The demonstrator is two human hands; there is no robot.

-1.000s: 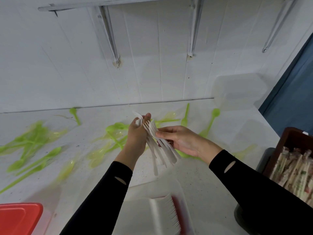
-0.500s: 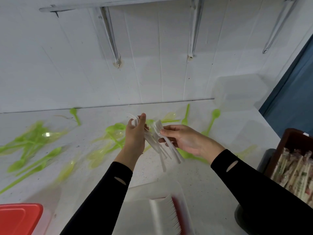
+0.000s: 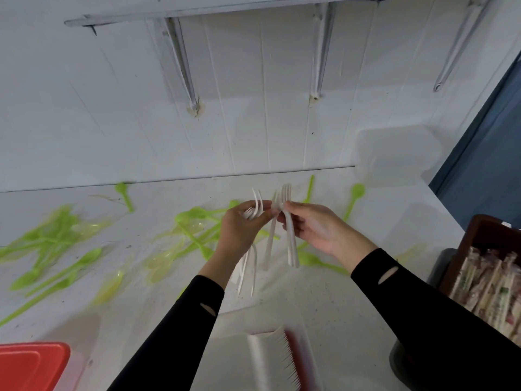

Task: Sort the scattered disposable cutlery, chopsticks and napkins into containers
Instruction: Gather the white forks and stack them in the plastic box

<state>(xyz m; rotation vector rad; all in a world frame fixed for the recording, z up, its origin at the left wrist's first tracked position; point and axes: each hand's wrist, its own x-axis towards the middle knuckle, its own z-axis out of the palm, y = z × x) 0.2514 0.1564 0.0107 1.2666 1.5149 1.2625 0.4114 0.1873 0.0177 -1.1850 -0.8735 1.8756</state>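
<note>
Your left hand [image 3: 239, 230] gripped a loose fan of white forks [image 3: 257, 205], tines up, and your right hand [image 3: 313, 230] pinched a few more just beside it, above the clear tub [image 3: 225, 356] nearest you. The handles dangled splayed below your hands. I judged one could have slipped onto the worktop [image 3: 324, 300] or among the green spoons [image 3: 194, 217] beyond.

Likely food-service back room: tiled wall [image 3: 253, 108], shelf brackets [image 3: 181, 63], white counter [image 3: 324, 292], scattered disposable spoons [image 3: 56, 241], bin of wrapped chopsticks [image 3: 487, 283].
</note>
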